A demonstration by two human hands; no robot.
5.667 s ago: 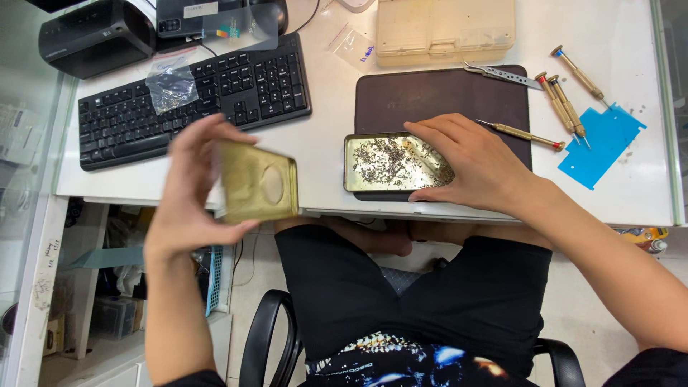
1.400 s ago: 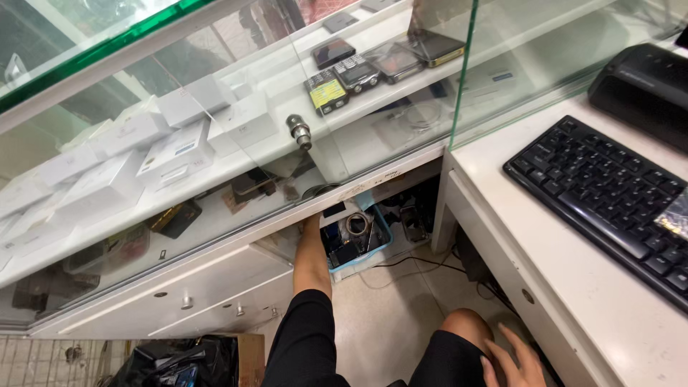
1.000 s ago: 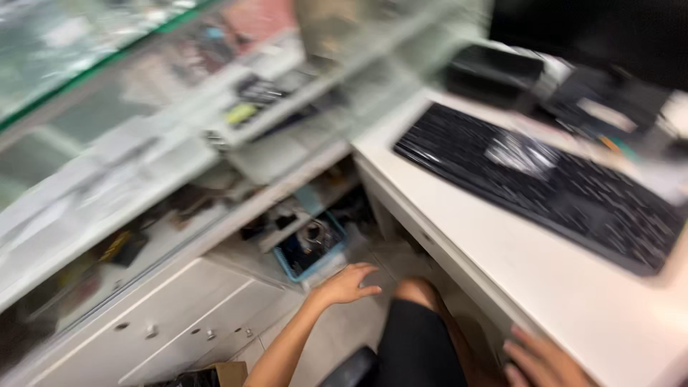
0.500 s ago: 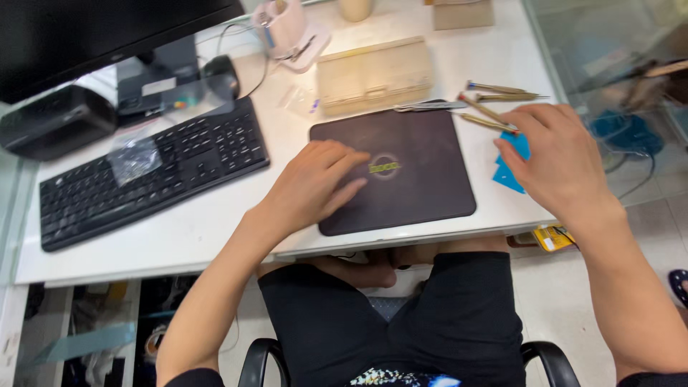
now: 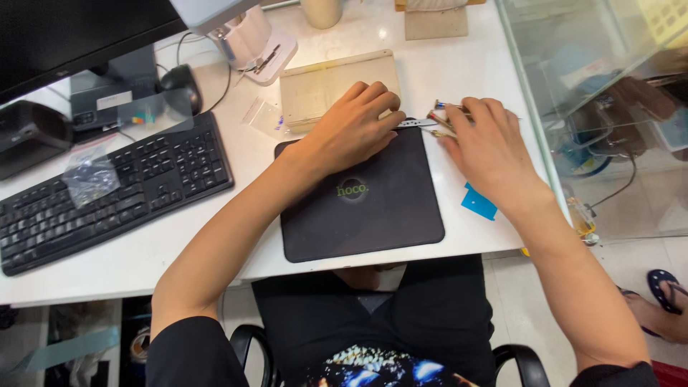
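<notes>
The person sits at a white desk [image 5: 444, 64]; the left hand [image 5: 351, 129] lies palm down across the upper edge of a dark mat [image 5: 362, 208], its fingertips reaching a pale shallow tray [image 5: 315, 82]; the right hand [image 5: 491, 147] rests on a cluster of small screwdrivers [image 5: 441, 118] just beside the mat's top right corner; a blue scrap [image 5: 478, 204] lies near that wrist; a black keyboard [image 5: 107, 186] sits well to the left, a crumpled clear bag [image 5: 89, 175] on it; a black mouse [image 5: 180, 86] sits above the keyboard
</notes>
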